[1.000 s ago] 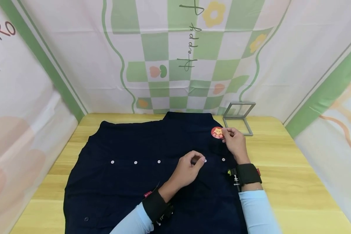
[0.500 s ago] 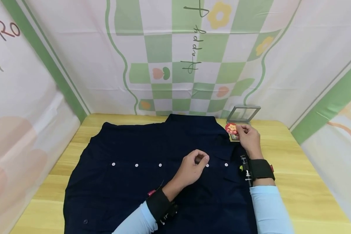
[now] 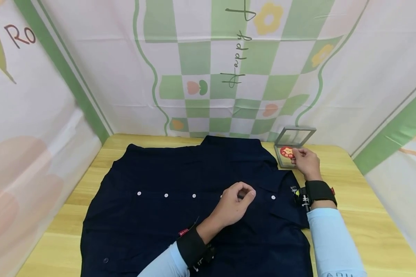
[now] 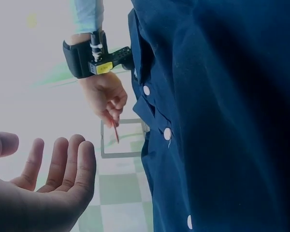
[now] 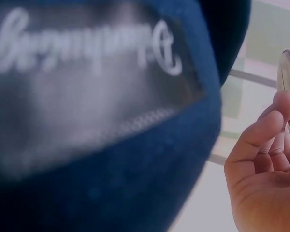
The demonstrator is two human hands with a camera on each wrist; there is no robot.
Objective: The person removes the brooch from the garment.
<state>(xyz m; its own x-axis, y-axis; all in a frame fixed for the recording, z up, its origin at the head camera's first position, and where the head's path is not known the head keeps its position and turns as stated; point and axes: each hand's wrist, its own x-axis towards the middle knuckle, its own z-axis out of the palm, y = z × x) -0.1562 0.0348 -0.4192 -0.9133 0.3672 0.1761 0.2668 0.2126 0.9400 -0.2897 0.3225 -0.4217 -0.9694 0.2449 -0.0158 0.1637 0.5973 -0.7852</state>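
My right hand [image 3: 306,163] pinches a round red badge [image 3: 286,152] with a yellow star figure between thumb and fingers. The badge overlaps the base of a grey-rimmed case [image 3: 299,128], whose clear lid stands raised. In the right wrist view the badge [image 5: 286,72] shows its pale back, with a thin line across it. Over the middle of a dark navy shirt [image 3: 176,169] hovers my left hand [image 3: 234,204], fingers loosely curled. Nothing lies in its palm in the left wrist view. Behind it there, the badge [image 4: 115,130] appears edge-on.
The shirt is spread on a yellow wooden table [image 3: 353,215], its row of white buttons [image 3: 194,196] running crosswise. A blurred dark label [image 5: 87,72] on blue cloth fills much of the right wrist view. A patterned curtain [image 3: 194,50] borders the table's back edge.
My right hand has carried the badge rightward from over the shirt to over the case. The shirt's right edge has come into fuller view. The left hand stays about where it was.
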